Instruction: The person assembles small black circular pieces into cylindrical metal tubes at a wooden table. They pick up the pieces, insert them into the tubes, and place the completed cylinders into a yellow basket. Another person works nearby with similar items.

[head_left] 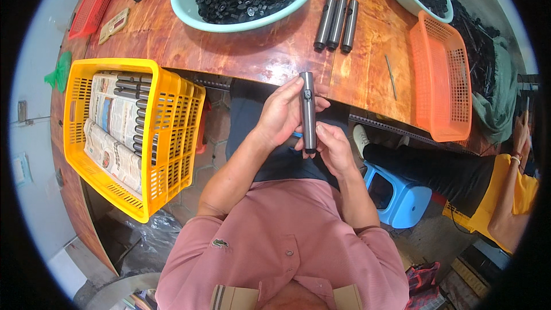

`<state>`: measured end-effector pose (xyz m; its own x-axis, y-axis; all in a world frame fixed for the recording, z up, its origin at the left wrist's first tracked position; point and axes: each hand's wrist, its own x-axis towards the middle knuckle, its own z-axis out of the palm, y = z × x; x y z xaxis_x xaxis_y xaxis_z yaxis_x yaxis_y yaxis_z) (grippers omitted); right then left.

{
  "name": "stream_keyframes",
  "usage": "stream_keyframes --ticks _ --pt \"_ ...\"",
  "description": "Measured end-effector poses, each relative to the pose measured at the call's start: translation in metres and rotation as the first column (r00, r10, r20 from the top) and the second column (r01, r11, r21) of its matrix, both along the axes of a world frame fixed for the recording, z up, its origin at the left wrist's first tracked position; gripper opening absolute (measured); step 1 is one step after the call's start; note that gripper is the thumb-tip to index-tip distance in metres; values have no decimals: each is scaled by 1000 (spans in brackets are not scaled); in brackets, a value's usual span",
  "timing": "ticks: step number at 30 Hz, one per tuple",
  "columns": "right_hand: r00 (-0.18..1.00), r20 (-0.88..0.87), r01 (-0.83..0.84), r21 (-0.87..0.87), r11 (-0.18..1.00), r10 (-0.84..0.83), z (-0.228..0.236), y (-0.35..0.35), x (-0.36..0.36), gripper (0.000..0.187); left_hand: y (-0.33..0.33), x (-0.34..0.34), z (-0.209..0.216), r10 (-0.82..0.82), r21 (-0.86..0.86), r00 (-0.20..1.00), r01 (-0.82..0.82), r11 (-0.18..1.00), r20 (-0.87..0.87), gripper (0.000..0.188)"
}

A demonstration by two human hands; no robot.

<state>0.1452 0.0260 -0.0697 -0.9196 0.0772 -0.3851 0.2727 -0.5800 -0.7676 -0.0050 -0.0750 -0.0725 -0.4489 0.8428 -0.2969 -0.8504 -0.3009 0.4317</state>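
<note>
A dark grey metal tube [308, 120] stands nearly upright in the picture, held in front of my body at the table's edge. Near its top is an oval opening with a small black piece in it, and its lower end is black. My left hand [280, 110] grips the upper part, thumb near the top. At the lower end, my right hand [334, 148] holds the tube between thumb and fingers. Beyond my hands, three similar tubes [337, 24] lie side by side on the wooden table [229, 49].
A pale green basin [241, 25] holds many small black oval parts. Left stands a yellow crate [150, 138] with newspaper and several tubes. An orange basket [439, 80] and a thin metal rod [391, 76] lie right. A co-worker's arm [508, 195] and a blue stool [408, 204] are right.
</note>
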Motion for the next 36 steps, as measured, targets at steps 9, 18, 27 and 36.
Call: stream_keyframes --ticks 9,18,27,36 --pt "996 -90 -3 161 987 18 -24 -3 1 39 -22 3 23 -144 -39 865 143 989 -480 62" --pt "992 -93 102 232 967 -82 -21 -3 1 37 -29 6 13 -121 54 785 193 980 -607 53" --pt "1000 6 -13 329 944 12 -17 -3 5 29 -24 15 8 -4 -17 894 -3 1000 -448 56" --pt "987 68 -156 588 794 144 10 -1 -6 28 -31 12 2 109 -100 963 -137 985 -246 42"
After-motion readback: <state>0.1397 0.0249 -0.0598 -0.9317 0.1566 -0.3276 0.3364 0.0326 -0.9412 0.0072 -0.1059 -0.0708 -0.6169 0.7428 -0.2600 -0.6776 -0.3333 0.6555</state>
